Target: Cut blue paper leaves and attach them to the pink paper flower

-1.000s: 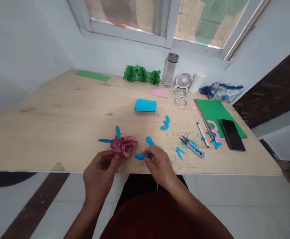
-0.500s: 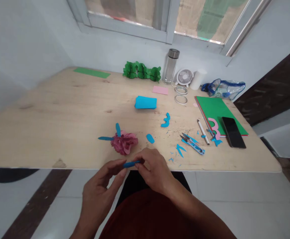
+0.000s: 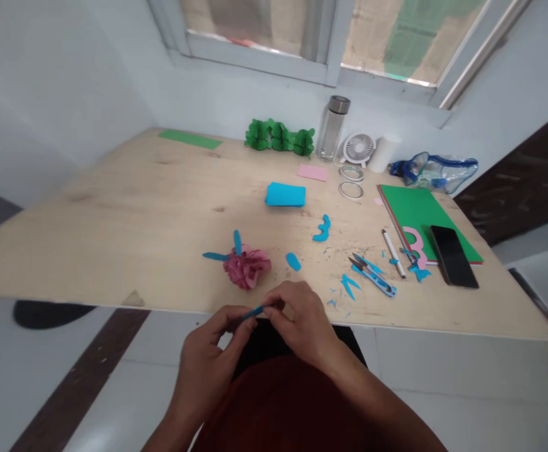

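Between my two hands, at the table's front edge, is a small blue paper piece (image 3: 253, 312), seen nearly edge-on. My left hand (image 3: 214, 342) pinches its left end between thumb and fingers. The other end is pinched by my right hand (image 3: 299, 317). Just beyond them lies a pink paper flower (image 3: 248, 267) with two blue paper strips (image 3: 237, 242) sticking out at its left. A loose blue paper oval (image 3: 293, 261) rests to the flower's right.
Thread snips (image 3: 373, 276) lie among blue scraps at right, near a white pen (image 3: 393, 253) and a phone (image 3: 453, 256) on green sheets (image 3: 424, 213). Farther back are a blue paper stack (image 3: 285, 194), tape rolls (image 3: 351, 189), a glass bottle (image 3: 333, 129) and green paper decorations (image 3: 279, 136).
My left hand has closed onto the blue paper piece's left end, its fingers nearer together. The piece now tilts up to the right. The whole view has shifted slightly.
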`<state>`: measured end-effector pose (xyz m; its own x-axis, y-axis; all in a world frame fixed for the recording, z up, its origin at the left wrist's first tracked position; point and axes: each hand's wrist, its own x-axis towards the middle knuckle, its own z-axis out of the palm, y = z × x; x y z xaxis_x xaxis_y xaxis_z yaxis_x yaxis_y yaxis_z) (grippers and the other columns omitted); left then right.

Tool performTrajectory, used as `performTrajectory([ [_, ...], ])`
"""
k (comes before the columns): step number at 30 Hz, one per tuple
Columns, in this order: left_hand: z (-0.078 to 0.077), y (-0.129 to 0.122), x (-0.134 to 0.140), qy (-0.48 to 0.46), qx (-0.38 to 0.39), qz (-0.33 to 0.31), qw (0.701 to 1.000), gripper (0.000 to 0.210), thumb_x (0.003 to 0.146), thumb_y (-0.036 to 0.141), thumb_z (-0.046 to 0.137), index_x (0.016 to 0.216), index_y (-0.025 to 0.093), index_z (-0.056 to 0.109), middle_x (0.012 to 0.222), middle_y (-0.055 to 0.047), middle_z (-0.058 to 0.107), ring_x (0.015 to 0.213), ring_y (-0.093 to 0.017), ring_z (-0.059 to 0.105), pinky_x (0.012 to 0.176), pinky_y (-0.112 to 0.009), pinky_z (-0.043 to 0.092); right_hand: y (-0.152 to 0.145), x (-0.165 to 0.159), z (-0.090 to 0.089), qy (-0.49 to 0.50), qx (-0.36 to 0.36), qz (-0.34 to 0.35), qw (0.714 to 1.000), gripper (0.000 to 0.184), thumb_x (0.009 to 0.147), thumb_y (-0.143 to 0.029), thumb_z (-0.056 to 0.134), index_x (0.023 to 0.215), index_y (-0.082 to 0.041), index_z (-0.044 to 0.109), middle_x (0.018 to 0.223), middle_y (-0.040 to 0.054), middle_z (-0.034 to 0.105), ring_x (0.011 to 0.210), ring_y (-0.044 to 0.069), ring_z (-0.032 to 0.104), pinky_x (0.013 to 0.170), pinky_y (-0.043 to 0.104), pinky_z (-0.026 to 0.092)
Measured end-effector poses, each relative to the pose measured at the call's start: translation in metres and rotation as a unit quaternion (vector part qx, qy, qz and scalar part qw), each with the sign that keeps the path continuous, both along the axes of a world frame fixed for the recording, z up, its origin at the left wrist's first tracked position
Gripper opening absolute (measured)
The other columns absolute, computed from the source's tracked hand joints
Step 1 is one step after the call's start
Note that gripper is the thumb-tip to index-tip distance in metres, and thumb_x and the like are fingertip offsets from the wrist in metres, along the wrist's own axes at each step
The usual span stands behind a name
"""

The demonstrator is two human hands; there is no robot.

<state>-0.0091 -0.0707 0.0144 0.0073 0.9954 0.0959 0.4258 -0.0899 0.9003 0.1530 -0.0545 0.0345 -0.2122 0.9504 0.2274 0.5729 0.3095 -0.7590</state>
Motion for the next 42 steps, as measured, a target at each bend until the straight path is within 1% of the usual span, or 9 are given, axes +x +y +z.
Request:
performTrajectory([
  [4,0.006,0.0,0.0,0.002,0.009,0.025,1.0,0.014,0.076,0.034,0.061,0.075,0.022,0.067,0.069,0.0,0.07,0.063,-0.016,0.064,0.059,-0.025,0.051,0.004,0.002,0.0,0.016,0.0,0.015,1.0,0.01,0.083,-0.018,0.054,0.08,-0.022,0.063,0.075,-0.0009,0.066,0.073,0.015,0.06,0.071,0.029,0.043],
  [8,0.004,0.003,-0.005,-0.024,-0.002,0.104,0.994,0.017,0.074,0.036,0.063,0.076,0.02,0.068,0.067,-0.001,0.069,0.063,-0.017,0.064,0.063,-0.028,0.052,0.017,0.003,0.0,0.044,0.034,-0.01,0.998,0.015,0.087,-0.023,0.049,0.09,-0.022,0.063,0.086,0.0029,0.067,0.08,0.017,0.06,0.074,0.031,0.045],
  [11,0.001,0.006,-0.009,-0.062,-0.011,0.165,0.984,0.017,0.071,0.036,0.065,0.075,0.019,0.068,0.064,-0.001,0.069,0.061,-0.017,0.063,0.062,-0.028,0.052,0.029,-0.002,0.0,0.015,0.086,-0.002,0.996,0.019,0.087,-0.024,0.049,0.102,-0.023,0.061,0.097,0.0058,0.066,0.091,0.021,0.058,0.08,0.035,0.045],
  [14,0.0,0.011,-0.01,-0.094,-0.009,0.195,0.976,0.015,0.07,0.033,0.066,0.074,0.019,0.066,0.064,-0.001,0.068,0.06,-0.016,0.063,0.061,-0.027,0.052,0.04,-0.011,0.0,-0.024,0.113,0.001,0.993,0.026,0.087,-0.025,0.049,0.111,-0.022,0.058,0.106,0.008,0.064,0.097,0.023,0.056,0.085,0.038,0.043],
  [19,-0.001,0.019,-0.008,-0.122,-0.005,0.205,0.971,0.016,0.069,0.031,0.066,0.078,0.017,0.064,0.066,-0.001,0.067,0.061,-0.015,0.062,0.06,-0.026,0.052,0.05,-0.021,-0.003,-0.064,0.108,-0.031,0.992,0.024,0.087,-0.023,0.049,0.107,-0.02,0.06,0.103,0.0083,0.064,0.097,0.024,0.055,0.085,0.038,0.042],
  [24,-0.001,0.022,-0.006,-0.117,0.001,0.216,0.969,0.017,0.07,0.031,0.066,0.081,0.018,0.064,0.068,-0.001,0.067,0.061,-0.014,0.062,0.062,-0.027,0.053,0.051,-0.022,-0.006,-0.073,0.101,-0.023,0.992,0.024,0.086,-0.023,0.049,0.108,-0.022,0.06,0.102,0.0075,0.065,0.095,0.024,0.055,0.083,0.037,0.042],
  [32,0.0,0.025,-0.002,-0.117,0.017,0.197,0.973,0.024,0.072,0.031,0.064,0.092,0.018,0.063,0.071,0.0,0.067,0.062,-0.014,0.061,0.062,-0.026,0.051,0.052,-0.02,-0.012,-0.074,0.122,-0.019,0.99,0.024,0.085,-0.02,0.05,0.108,-0.02,0.06,0.1,0.0074,0.066,0.094,0.023,0.056,0.081,0.036,0.042],
  [37,0.002,0.028,0.0,-0.055,0.039,0.188,0.98,0.024,0.074,0.028,0.06,0.096,0.019,0.062,0.062,0.004,0.061,0.056,-0.011,0.056,0.055,-0.022,0.046,0.05,-0.021,-0.012,-0.063,0.134,-0.011,0.989,0.026,0.086,-0.02,0.05,0.111,-0.019,0.058,0.099,0.0069,0.067,0.093,0.022,0.056,0.081,0.036,0.042],
  [42,0.004,0.032,-0.001,0.014,0.056,0.168,0.984,0.025,0.076,0.026,0.057,0.1,0.02,0.06,0.062,0.004,0.062,0.055,-0.011,0.058,0.057,-0.022,0.046,0.05,-0.021,-0.013,-0.062,0.135,-0.016,0.989,0.026,0.086,-0.019,0.05,0.111,-0.019,0.058,0.097,0.0067,0.067,0.091,0.023,0.056,0.081,0.036,0.042],
])
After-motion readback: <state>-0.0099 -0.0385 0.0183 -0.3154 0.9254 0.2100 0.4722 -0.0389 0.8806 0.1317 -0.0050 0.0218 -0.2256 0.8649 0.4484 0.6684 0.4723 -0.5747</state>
